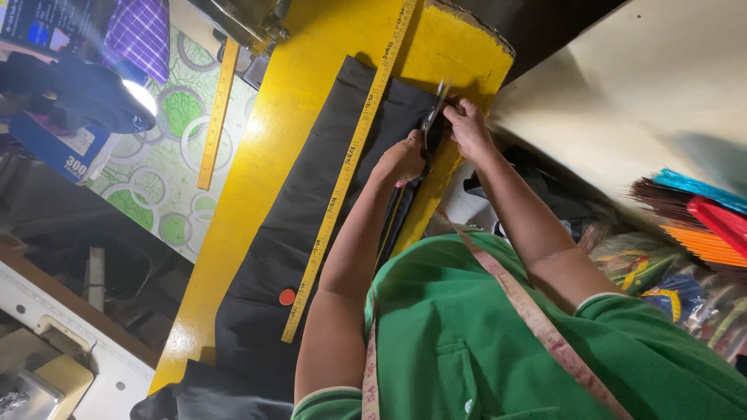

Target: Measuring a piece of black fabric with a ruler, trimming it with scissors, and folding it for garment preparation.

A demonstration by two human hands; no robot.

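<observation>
Cutting is under way: the black cloth [311, 225] lies on the yellow table [257, 155], and the left hand [401, 159] grips scissors [433, 117] at its edge. At one o'clock, the right hand [467, 124] pinches that edge taut. The next snip needs the blades running straight alongside the yellow ruler [350, 163].

Two yellow rulers [348, 167] [217, 114], one black cloth [311, 218], one pair of scissors [433, 117], one red disc [287, 296].

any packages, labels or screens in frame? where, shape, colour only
Box: far left under a dark cloth, flat rectangle, blue with a white end panel.
Dark printed packet: top-left corner, rectangular, black with a small blue patch.
Clear bags: right edge, crinkled plastic over mixed-colour contents.
No screens in view.
</observation>
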